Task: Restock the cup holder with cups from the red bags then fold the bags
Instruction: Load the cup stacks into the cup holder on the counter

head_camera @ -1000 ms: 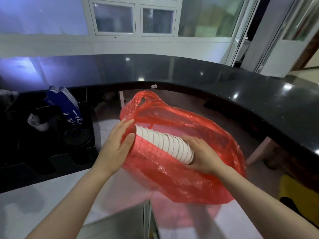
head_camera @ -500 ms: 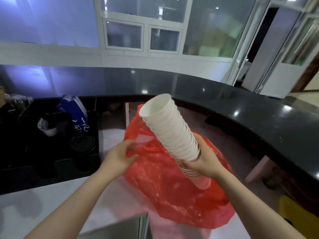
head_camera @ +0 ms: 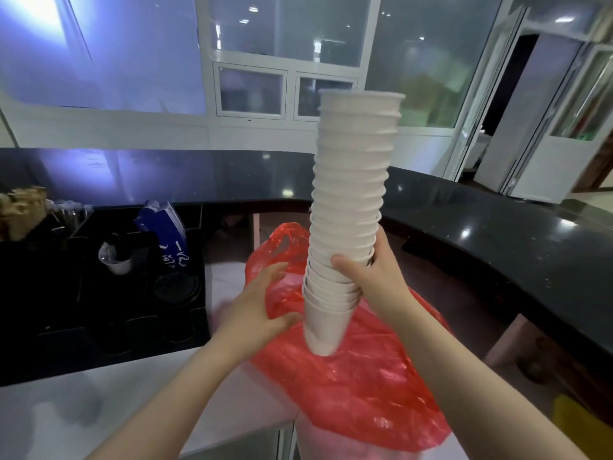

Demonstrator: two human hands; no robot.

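right hand point(head_camera: 371, 280) wraps a tall cup stack point(head_camera: 351, 207) low down, upright above the red bag point(head_camera: 348, 370); left hand point(head_camera: 255, 310), fingers spread, grips nothing. held so low, the stack could topple.

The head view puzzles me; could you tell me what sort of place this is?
Probably a café or drinks service counter: a curved black countertop, a black organiser holding supplies, and a tall stack of white paper cups.

Dim bluish room; ceiling lights glint off the glossy black counter point(head_camera: 497, 234); edges curve.
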